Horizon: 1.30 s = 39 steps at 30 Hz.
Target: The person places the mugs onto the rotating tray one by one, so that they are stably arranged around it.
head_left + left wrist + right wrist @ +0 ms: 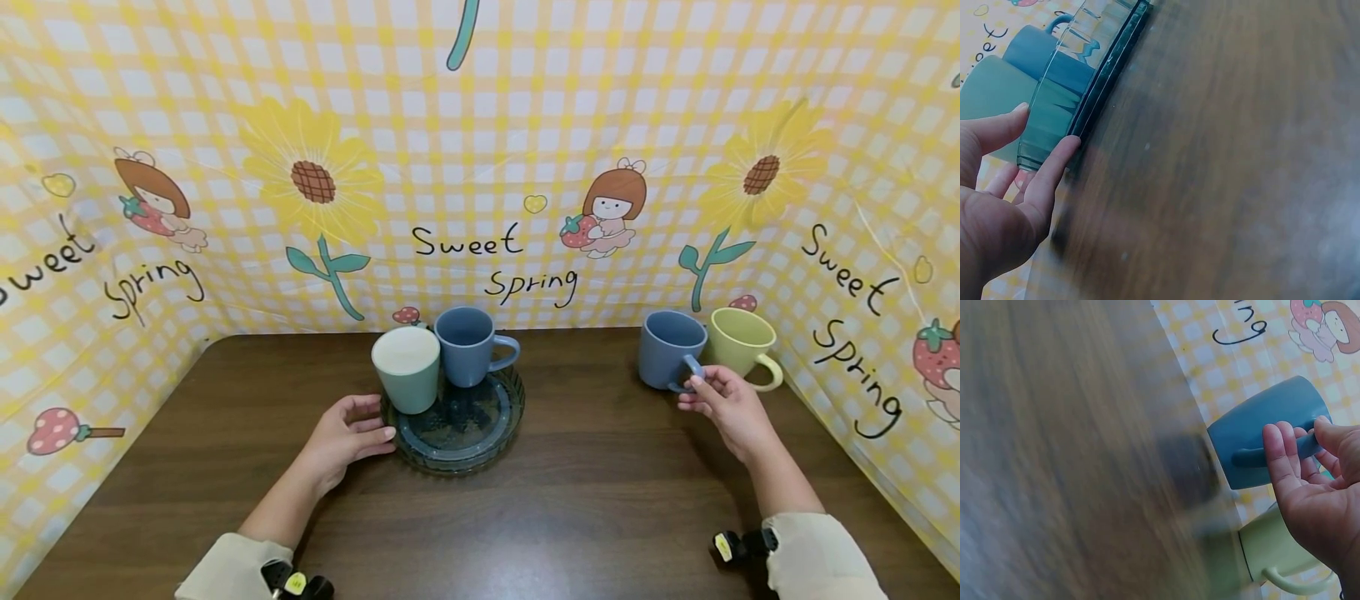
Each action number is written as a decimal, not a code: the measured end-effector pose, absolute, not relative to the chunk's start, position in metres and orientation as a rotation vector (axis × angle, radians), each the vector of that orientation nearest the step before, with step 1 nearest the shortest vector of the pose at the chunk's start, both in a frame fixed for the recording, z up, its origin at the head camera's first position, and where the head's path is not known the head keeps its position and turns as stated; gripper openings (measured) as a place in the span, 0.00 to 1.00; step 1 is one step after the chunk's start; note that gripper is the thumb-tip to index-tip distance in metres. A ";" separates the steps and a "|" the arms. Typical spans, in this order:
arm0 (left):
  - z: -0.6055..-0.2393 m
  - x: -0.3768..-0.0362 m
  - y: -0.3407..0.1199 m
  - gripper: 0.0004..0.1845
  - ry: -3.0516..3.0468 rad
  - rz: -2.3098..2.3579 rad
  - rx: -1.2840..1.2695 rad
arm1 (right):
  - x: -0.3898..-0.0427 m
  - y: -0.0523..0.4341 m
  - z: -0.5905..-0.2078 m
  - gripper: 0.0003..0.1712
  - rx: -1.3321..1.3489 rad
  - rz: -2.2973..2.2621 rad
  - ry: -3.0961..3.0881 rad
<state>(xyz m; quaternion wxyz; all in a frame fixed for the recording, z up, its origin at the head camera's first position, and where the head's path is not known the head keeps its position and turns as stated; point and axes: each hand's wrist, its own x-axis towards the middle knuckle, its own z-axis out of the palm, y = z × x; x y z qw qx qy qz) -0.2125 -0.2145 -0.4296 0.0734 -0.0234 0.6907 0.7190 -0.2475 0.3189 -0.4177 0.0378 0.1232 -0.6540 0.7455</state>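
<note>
My left hand [347,435] holds the left edge of a round dark glass tray [468,465]; in the left wrist view, the thumb lies against its clear side wall and fingers touch near its base. A pale green cup [407,379] with a whitish top stands at the tray's left, beside a blue mug [463,354] whose handle points right. Over on the right, my right hand [731,408] pinches the handle of another blue mug [666,354] between thumb and fingers. Whether that mug's base touches the table cannot be told.
A yellow-green mug [738,337] stands close to the right of the held mug, its handle toward the right hand. The brown wooden table [570,500] meets a yellow checked cloth [480,150] at the back and both sides.
</note>
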 end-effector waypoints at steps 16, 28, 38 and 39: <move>-0.431 -0.210 -0.213 0.38 2.055 2.184 -0.092 | -0.241 0.303 -0.416 0.04 0.487 2.318 -1.955; -0.428 -0.209 -0.215 0.37 2.028 2.163 -0.111 | -0.233 0.289 -0.413 0.04 0.512 2.294 -1.999; -0.426 -0.216 -0.224 0.37 2.054 2.111 -0.044 | -0.224 0.276 -0.409 0.07 0.541 2.309 -2.012; -0.426 -0.217 -0.225 0.37 2.050 2.110 -0.042 | -0.223 0.274 -0.408 0.07 0.548 2.313 -2.012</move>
